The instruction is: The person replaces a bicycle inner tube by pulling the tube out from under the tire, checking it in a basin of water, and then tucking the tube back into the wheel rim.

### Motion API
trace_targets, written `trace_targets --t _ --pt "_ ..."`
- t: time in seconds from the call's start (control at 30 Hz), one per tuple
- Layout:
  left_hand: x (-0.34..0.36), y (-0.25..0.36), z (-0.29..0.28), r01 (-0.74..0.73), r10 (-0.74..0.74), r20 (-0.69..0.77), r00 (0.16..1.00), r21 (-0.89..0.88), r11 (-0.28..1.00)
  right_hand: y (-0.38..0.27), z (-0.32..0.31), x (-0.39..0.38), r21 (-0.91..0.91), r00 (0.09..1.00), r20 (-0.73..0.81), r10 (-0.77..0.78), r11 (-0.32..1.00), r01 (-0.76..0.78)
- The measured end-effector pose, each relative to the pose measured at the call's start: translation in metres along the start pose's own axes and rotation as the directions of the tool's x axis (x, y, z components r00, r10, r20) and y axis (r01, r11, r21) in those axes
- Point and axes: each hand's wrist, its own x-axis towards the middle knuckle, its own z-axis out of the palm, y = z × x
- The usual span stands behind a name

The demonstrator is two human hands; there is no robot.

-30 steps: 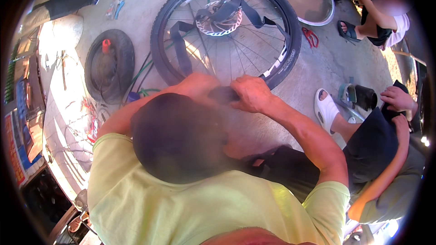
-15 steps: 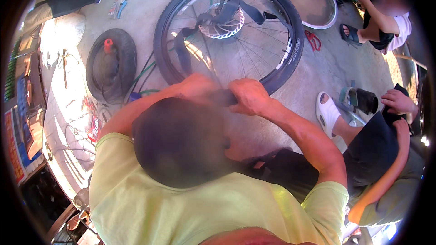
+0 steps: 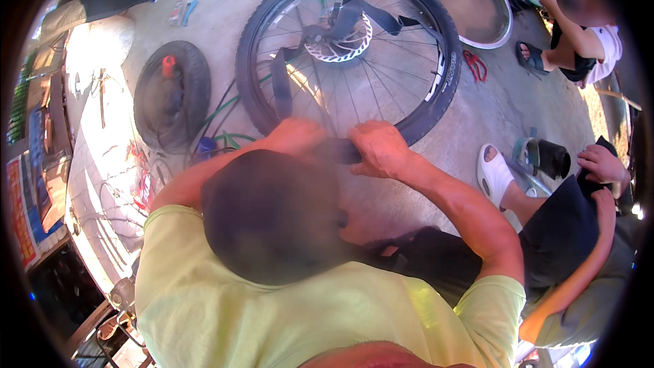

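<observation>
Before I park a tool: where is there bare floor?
Bare floor shows between the wheel, red item and white sandal; another patch lies between the small tyre, blue item and wheel. It is crowded between small tyre and left hand, where green hose lies, and where the basin adjoins the wheel.

The bicycle wheel (image 3: 353, 46) is turning counter-clockwise, its white rim decal (image 3: 434, 80) and the pale tyre lettering (image 3: 452, 70) climbing along the right side of the hoop in the upper middle of the frame, while the right part of the dark strap (image 3: 390, 24) is riding up. The left hand (image 3: 294, 138) and right hand (image 3: 381, 150) are shifting slightly lower near mid-frame. The metal basin (image 3: 510, 20), upper right, is drifting right and down, and the small tyre (image 3: 195, 82) at left is edging right
</observation>
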Motion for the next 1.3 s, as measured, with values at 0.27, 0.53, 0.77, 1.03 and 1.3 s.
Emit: trace_targets --t 0.27,0.53,0.77,1.03,1.3 --pt "0.007 0.012 0.001 -0.078 0.065 -0.144 0.988 -0.085 0.993 -0.003 -0.011 -0.002 -0.116 0.996 0.086 0.019 0.993 -0.009" --pt "-0.005 0.011 -0.001 -0.095 0.079 -0.177 0.981 -0.085 0.992 -0.005 -0.012 0.002 -0.1 0.999 0.03 0.012 0.995 -0.009" --pt "0.018 0.035 -0.017 -0.051 0.03 -0.156 0.987 -0.133 0.99 -0.001 -0.011 -0.005 -0.136 0.998 0.051 0.049 0.99 -0.042" --pt "0.011 0.018 -0.012 -0.134 0.116 -0.122 0.986 -0.157 0.979 0.002 -0.007 -0.003 -0.179 0.994 0.106 0.011 0.984 0.008" --pt "0.026 0.038 -0.04 -0.039 0.05 0.043 0.998 -0.226 0.973 0.006 0.005 -0.004 -0.048 0.997 0.046 0.063 0.997 -0.061"
